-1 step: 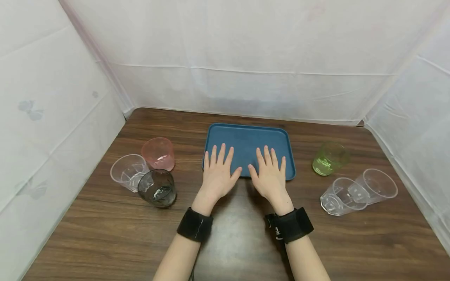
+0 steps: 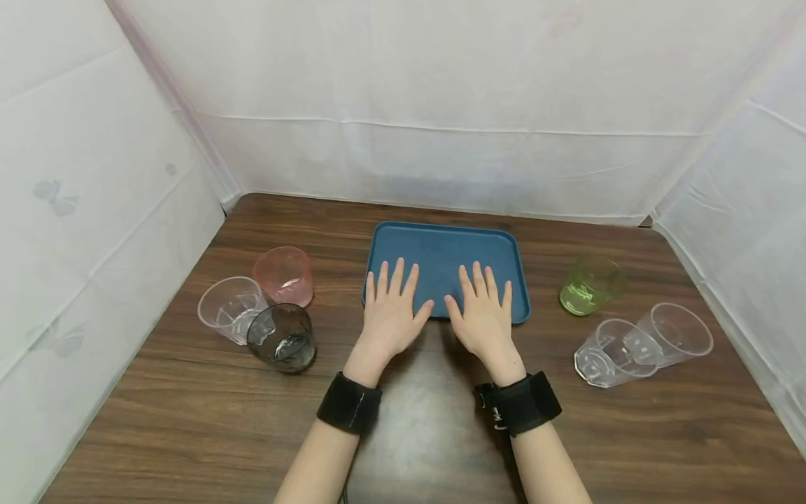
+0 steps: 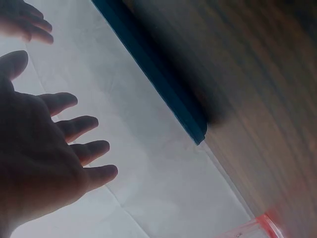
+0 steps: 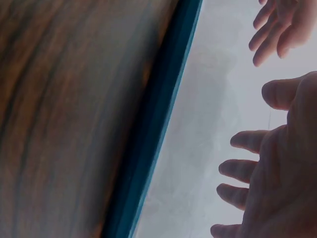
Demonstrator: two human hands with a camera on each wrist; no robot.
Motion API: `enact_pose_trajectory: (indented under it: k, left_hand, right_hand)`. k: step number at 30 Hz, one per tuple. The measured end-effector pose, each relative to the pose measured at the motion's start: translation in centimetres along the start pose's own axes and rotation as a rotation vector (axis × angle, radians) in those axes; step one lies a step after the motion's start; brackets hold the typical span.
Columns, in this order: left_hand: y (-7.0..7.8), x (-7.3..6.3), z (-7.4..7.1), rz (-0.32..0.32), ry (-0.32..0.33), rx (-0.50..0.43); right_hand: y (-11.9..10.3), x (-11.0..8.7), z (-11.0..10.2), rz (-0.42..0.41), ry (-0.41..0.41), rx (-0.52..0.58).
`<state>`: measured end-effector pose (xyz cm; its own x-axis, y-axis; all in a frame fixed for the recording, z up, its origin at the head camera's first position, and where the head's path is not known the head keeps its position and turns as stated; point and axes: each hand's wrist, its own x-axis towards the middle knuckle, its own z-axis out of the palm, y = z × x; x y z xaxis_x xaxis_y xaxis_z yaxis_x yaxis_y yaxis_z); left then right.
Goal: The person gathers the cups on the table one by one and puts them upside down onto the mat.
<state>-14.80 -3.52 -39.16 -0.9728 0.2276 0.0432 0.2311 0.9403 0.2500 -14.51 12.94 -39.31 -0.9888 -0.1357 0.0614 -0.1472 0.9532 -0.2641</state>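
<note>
My left hand (image 2: 389, 318) hovers palm down over the near left edge of a blue rectangular tray (image 2: 443, 245), fingers straight and spread. Mirroring it, my right hand (image 2: 485, 322) is held above the tray's near right edge with its fingers spread too. Both wrist views show a gap between the palms and the tray, and neither hand holds anything. Left of the tray stand a pink tumbler (image 2: 283, 273), a clear tumbler (image 2: 227, 315) and a dark grey tumbler (image 2: 283, 343). To its right are a green tumbler (image 2: 582, 290) and two clear tumblers, one nearer (image 2: 598, 360), one farther right (image 2: 683, 336).
Everything stands on a dark wood-grain table (image 2: 428, 448). White sheeting (image 2: 441, 161) hangs behind the table and along both sides. Each wrist wears a black strap (image 2: 349, 404). On each side the tumblers stand close together and partly overlap in view.
</note>
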Motion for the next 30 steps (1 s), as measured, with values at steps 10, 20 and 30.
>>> enact_pose_trajectory:
  k: [10, 20, 30]
  left_hand:
    - [-0.4, -0.8, -1.5, -0.03, 0.104, 0.06]
    - [-3.8, -3.7, -4.8, -0.336, 0.391, 0.043]
    - [-6.8, -6.9, -5.5, -0.477, 0.503, -0.013]
  right_hand:
    - [-0.4, -0.1, 0.6, -0.1, 0.009, 0.019]
    - [-0.9, -0.5, 0.7, -0.154, 0.015, 0.026]
    - [-0.8, -0.7, 1.1, -0.167, -0.015, 0.049]
